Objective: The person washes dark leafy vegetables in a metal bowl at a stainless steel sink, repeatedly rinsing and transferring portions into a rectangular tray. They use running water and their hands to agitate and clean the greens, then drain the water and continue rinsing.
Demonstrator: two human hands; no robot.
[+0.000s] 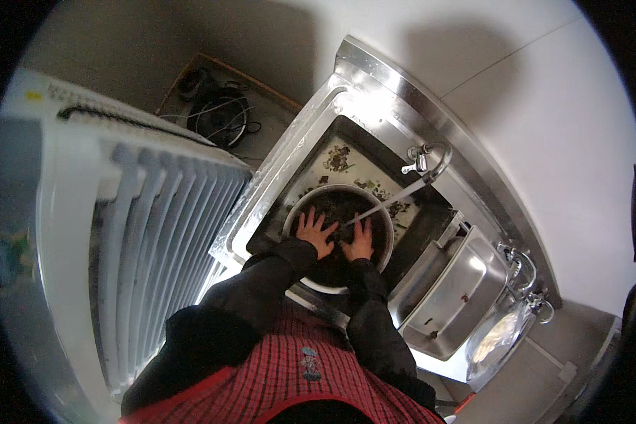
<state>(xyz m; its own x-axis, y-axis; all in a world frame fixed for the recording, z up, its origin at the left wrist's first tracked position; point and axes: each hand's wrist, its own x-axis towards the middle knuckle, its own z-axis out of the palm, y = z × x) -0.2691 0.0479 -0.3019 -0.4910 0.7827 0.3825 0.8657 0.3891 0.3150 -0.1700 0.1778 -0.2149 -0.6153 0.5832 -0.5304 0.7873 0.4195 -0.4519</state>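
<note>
A large round basin [387,238] stands in the left bowl of a stainless steel sink [275,153], filled with dark contents that look wet. My left hand [316,233] lies over these contents with its fingers spread. Beside it, my right hand [359,238] also has its fingers apart, at the right half of the basin. Neither hand is closed on anything visible. Water [392,200] runs from a curved metal faucet [441,164] into the basin near my right fingertips. Dark leafy bits [338,158] lie on the sink floor behind the basin.
To the right, a rectangular steel pan [458,297] with a few dark scraps rests over the sink. Beyond it are a clear plastic bag with pale contents [495,339] and more faucets [524,270]. A white ribbed unit [175,238] stands left; a round black object with a cord [220,119] sits behind.
</note>
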